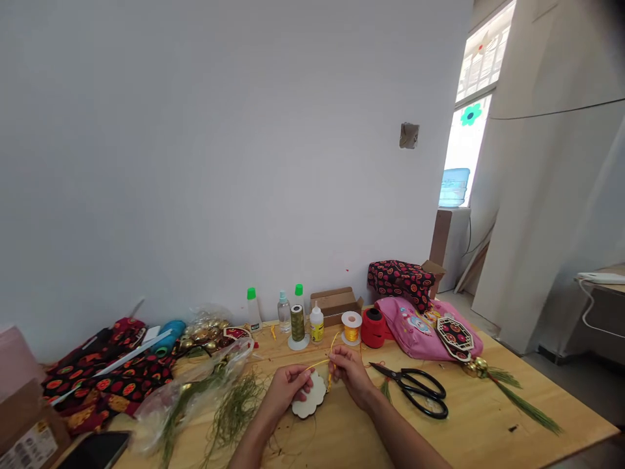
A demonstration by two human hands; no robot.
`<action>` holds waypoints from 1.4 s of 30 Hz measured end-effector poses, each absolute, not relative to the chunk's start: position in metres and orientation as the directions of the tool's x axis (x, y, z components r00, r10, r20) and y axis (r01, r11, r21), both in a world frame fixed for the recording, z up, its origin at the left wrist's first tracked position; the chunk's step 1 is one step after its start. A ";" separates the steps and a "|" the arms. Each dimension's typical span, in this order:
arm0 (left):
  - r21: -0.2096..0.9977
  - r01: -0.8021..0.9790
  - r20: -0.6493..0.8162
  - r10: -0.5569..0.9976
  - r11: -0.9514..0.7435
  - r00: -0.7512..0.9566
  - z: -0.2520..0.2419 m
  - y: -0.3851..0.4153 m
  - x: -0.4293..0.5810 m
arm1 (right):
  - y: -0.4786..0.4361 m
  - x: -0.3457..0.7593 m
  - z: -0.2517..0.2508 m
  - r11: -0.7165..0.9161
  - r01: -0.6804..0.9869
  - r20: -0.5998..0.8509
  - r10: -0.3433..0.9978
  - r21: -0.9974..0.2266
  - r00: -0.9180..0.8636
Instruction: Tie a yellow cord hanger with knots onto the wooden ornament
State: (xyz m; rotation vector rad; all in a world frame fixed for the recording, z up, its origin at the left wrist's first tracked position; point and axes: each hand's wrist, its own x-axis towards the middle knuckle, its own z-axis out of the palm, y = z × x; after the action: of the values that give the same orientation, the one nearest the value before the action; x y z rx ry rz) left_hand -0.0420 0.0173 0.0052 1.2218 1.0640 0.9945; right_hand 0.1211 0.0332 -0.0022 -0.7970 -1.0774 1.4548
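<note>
My left hand [287,385] is closed on a pale scalloped wooden piece [310,398], held just above the wooden table [488,423]. My right hand [350,371] pinches a yellow cord [333,344] that loops up from the piece's top edge and across to my left fingers. Both hands sit close together near the table's middle. Black scissors [415,385] lie just to the right of my right hand.
Thread spools [351,327] and small bottles [284,312] stand by the wall. A plastic bag with green tassel strands [215,384] lies at left beside patterned fabric [112,374]. A finished ornament with a tassel [456,337] rests on pink cloth at right. A phone [95,449] lies front left.
</note>
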 end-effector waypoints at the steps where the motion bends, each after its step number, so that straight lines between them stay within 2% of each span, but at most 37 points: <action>1: 0.996 -0.035 -0.077 0.975 0.086 0.208 0.005 0.017 -0.043 | 0.031 0.121 -0.001 0.022 -0.372 0.085 0.985 -0.928 -0.153; 6: 0.995 -0.087 -0.039 0.988 0.053 0.147 0.002 0.016 -0.047 | 0.012 0.121 0.000 0.069 -0.362 0.096 0.994 -0.930 -0.057; 12: 0.999 -0.046 0.023 0.988 -0.016 0.151 -0.005 0.020 -0.040 | 0.003 0.121 -0.002 0.154 -0.310 0.138 0.988 -0.938 0.073; 18: 0.984 0.101 0.133 0.979 -0.150 0.155 -0.008 0.022 -0.031 | 0.003 0.122 -0.001 0.214 -0.302 0.177 0.974 -0.929 0.144; 23: 0.934 0.299 0.157 0.977 -0.194 0.145 -0.004 0.021 -0.032 | 0.001 0.122 0.001 0.218 -0.325 0.169 0.970 -0.920 0.174; 30: 0.781 0.553 0.208 0.956 -0.290 0.207 0.009 0.009 -0.029 | 0.001 0.122 0.004 0.214 -0.317 0.170 0.972 -0.924 0.160; 38: 0.552 0.724 0.267 0.910 -0.414 0.317 0.012 -0.004 -0.015 | -0.008 0.118 0.009 0.168 -0.314 0.176 0.984 -0.935 0.002; 40: 0.530 0.731 0.275 0.902 -0.430 0.332 0.011 -0.003 -0.012 | -0.008 0.117 0.010 0.159 -0.302 0.178 0.983 -0.940 -0.037; 42: 0.558 0.720 0.255 0.910 -0.414 0.325 0.010 -0.001 -0.010 | -0.006 0.116 0.010 0.146 -0.302 0.169 0.984 -0.942 -0.051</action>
State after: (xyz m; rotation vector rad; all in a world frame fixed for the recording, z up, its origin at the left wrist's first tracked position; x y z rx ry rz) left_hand -0.0101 -0.0009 0.0102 2.2534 1.4526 0.7739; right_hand 0.1164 -0.0056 0.0098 -0.8344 -1.1088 1.2729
